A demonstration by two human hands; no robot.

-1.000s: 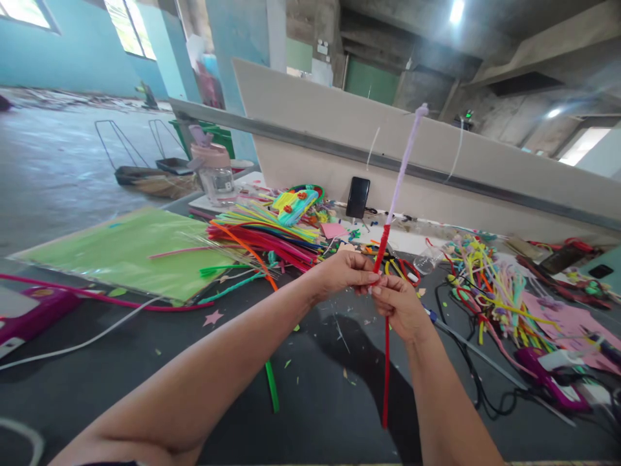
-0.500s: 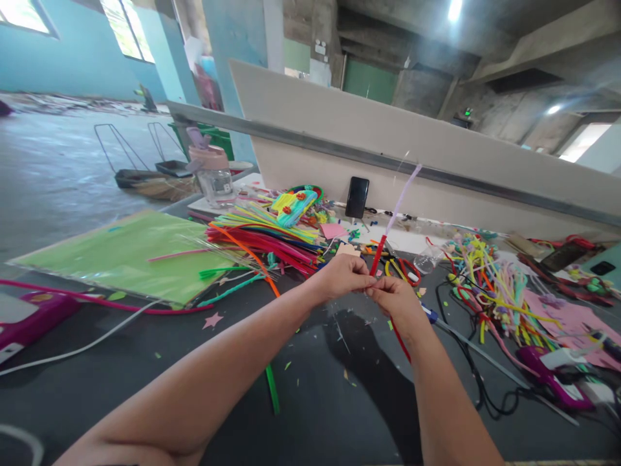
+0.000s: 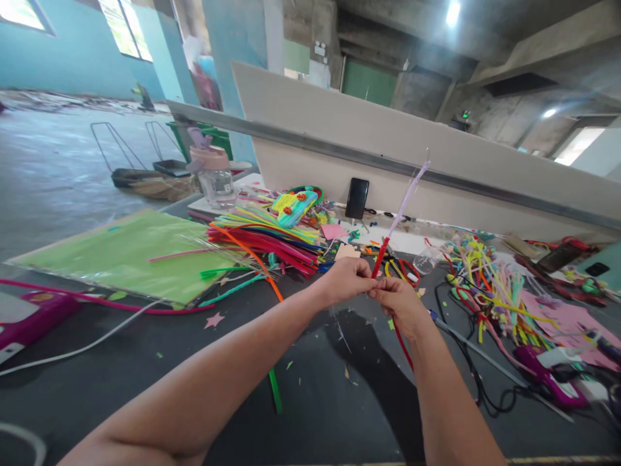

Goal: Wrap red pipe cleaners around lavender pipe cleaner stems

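Both hands meet at the middle of the view over the dark tabletop (image 3: 330,401). My left hand (image 3: 350,277) pinches a thin stem wrapped in red pipe cleaner (image 3: 381,257). Above the red part, the stem goes on in pale lilac fuzz (image 3: 410,196) and leans up to the right, with a thin bare tip. My right hand (image 3: 394,295) is closed just below, its thumb and finger pressed on the red pipe cleaner. A loose red length hangs beneath the right hand, along the wrist. The fingers hide the exact spot where the red winds round the stem.
Bundled pipe cleaners (image 3: 272,239) lie left of centre by a green sheet (image 3: 126,252) in clear wrap. A phone (image 3: 357,197) leans on the partition. Scissors (image 3: 405,268) lie behind the hands. Tangled pipe cleaners (image 3: 490,285), black cables and a purple power strip (image 3: 548,375) are at right.
The lilac stem tip has swung slightly to the right, and the red wrapping looks turned. Both hands keep their grip at nearly the same place.
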